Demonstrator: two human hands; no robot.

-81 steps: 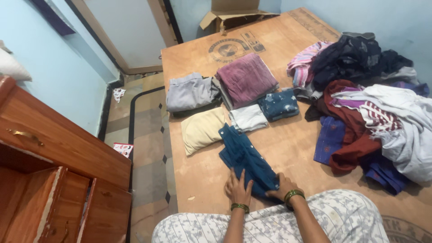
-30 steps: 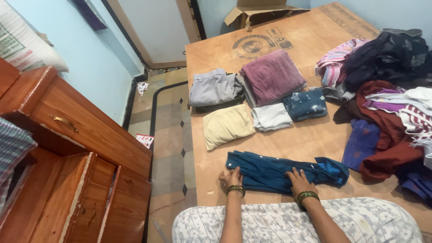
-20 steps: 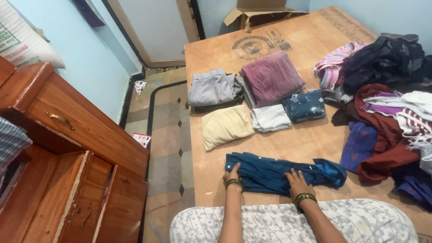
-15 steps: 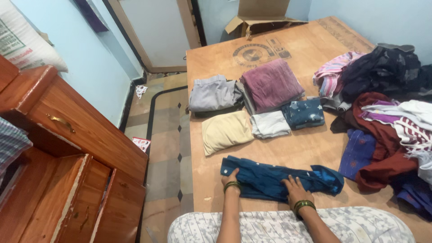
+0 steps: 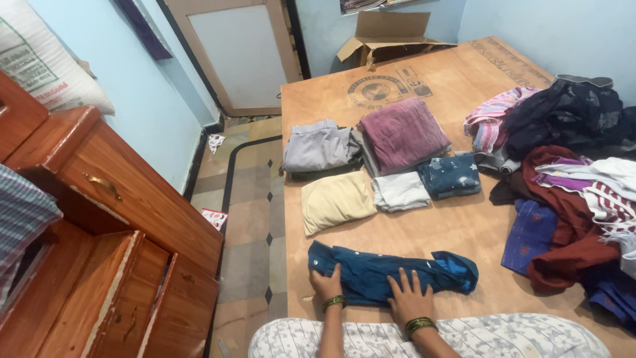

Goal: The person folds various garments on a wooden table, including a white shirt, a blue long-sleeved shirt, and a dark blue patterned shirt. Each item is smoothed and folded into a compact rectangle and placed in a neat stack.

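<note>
Both hands lie flat and unclenched on the blue shirt, a long folded strip along the near edge of the wooden bed platform: left hand at its left end, right hand mid-length. The loose right end could spring open, and the strip might slide off the near edge. Patterned fabric over the person's lap hides that edge, and the frame crops the unfolded clothes pile.

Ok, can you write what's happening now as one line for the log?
left hand: flat on blue shirt | right hand: flat on shirt | shirt: folded strip on wooden board | folded stack: beyond | unfolded pile: right
</note>
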